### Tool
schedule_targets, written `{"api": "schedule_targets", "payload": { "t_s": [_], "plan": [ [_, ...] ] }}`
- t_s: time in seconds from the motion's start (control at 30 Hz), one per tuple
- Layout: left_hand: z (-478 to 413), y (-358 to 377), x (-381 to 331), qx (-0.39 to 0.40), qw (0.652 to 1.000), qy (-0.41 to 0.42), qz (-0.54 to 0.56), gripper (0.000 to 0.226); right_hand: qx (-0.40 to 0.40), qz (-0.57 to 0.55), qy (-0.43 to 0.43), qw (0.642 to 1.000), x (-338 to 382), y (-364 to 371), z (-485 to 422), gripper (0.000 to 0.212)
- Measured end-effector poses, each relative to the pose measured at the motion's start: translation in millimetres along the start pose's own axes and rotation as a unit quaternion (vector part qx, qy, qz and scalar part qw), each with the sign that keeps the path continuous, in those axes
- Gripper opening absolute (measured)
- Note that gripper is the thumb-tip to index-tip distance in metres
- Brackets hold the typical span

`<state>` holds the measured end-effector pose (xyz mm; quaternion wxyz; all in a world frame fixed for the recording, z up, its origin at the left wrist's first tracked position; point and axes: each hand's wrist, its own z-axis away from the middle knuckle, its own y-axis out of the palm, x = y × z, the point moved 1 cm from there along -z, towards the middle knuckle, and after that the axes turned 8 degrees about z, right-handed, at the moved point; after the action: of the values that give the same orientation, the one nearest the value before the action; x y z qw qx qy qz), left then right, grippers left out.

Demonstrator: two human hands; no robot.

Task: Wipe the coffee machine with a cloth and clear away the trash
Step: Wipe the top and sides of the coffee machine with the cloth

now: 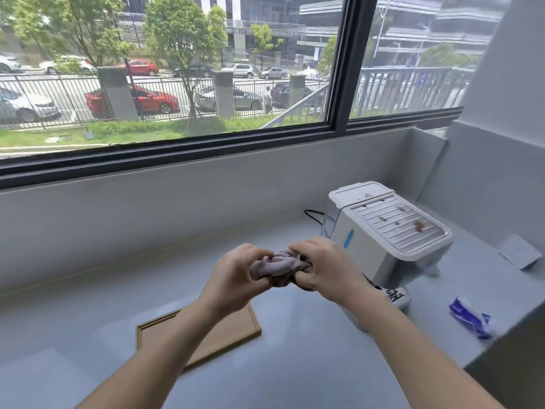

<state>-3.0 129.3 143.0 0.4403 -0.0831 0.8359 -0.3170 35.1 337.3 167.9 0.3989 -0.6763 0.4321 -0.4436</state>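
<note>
Both hands [236,276] [326,268] grip cloth [280,265], mostly hidden.

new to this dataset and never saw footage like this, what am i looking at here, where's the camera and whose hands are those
No robot is at work here. A person wears one wide-angle camera on the head, so the single picture looks forward and down at their own two arms. The left hand and the right hand both grip a bunched greyish cloth between them, above a grey counter that runs under a window. To the right stands a white coffee machine, with small brown bits scattered on its ribbed top. A shallow wooden tray lies on the counter, partly under the left arm. A crumpled blue and white wrapper lies near the counter's right edge.
</note>
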Motion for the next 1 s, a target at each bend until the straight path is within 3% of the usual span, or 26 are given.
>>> {"api": "schedule_targets", "payload": {
  "t_s": [0.33,0.57,1.0],
  "plan": [
    [-59.6,72.8,-107.0,-0.050,0.997,0.064,0.000,0.042,-0.077,0.005,-0.005,0.997,-96.0,-98.2,40.2,0.046],
    [-98.4,144.2,-175.7,-0.084,0.994,0.065,0.020,0.038,-0.099,-0.032,0.015,0.994,-182.5,-143.3,61.3,0.050],
    [-115.2,215.1,-174.9,-0.019,0.996,0.084,-0.019,0.035,-0.072,-0.008,0.086,0.994,-253.6,-123.7,75.9,0.052]
  ]
}}
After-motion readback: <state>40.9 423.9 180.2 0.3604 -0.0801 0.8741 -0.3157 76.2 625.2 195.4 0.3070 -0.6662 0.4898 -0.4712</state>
